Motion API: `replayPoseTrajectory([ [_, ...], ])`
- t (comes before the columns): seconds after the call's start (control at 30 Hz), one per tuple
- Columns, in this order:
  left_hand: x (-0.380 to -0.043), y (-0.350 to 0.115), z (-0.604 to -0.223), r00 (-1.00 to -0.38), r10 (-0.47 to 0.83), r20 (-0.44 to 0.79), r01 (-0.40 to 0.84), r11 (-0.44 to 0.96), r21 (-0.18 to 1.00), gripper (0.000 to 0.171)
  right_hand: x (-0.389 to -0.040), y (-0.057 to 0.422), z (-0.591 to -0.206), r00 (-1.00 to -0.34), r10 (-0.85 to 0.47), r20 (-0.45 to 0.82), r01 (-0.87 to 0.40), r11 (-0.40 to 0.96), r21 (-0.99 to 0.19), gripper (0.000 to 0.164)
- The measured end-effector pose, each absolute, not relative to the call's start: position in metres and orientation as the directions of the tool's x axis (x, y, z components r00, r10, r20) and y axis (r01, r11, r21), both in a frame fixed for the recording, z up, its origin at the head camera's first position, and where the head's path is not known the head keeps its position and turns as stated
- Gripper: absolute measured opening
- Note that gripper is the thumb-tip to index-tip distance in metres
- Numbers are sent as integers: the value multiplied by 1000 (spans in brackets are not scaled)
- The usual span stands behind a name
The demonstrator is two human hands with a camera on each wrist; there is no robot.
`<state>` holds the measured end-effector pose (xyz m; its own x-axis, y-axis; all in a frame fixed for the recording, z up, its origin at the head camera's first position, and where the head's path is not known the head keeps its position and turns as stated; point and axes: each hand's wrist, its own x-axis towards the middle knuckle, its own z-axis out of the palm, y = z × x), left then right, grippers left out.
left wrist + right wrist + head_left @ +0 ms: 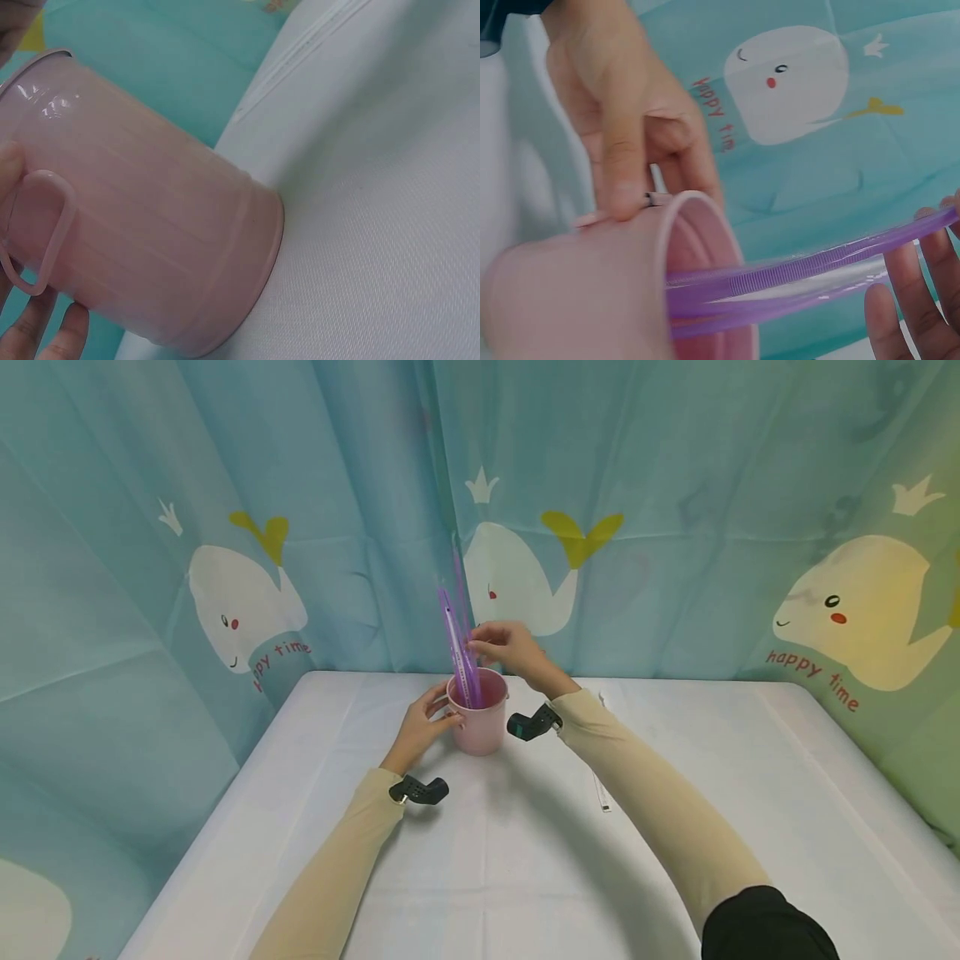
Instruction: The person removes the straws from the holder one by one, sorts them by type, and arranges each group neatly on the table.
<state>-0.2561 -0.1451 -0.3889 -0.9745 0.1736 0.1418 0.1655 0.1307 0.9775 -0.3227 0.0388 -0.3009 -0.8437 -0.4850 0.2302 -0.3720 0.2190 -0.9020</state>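
Observation:
A small pink bucket (480, 731) stands upright on the white table, with a loop handle lug on its side in the left wrist view. My left hand (422, 727) grips it from the left, thumb near the rim and fingers around the far side. Long purple plastic sticks (460, 652) lean in the bucket and rise well above its rim; the right wrist view shows a ribbed stretch on one. My right hand (513, 652) pinches one purple stick above the rim; its thumb is out of sight in the right wrist view.
A thin, whitish strip (602, 795) lies on the table (720, 760), partly hidden under the right forearm. Behind the table's far edge hangs a blue curtain (375, 468) printed with white whales. Black wrist cameras sit on both sleeves.

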Motion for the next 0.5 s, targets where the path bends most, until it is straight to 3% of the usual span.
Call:
replayPoseTrajectory([
  [0.5, -256, -144, -389, -976, 163, 144, 163, 112, 980, 67, -317, 61, -266, -836, -431, 339, -425, 119, -897, 29],
])
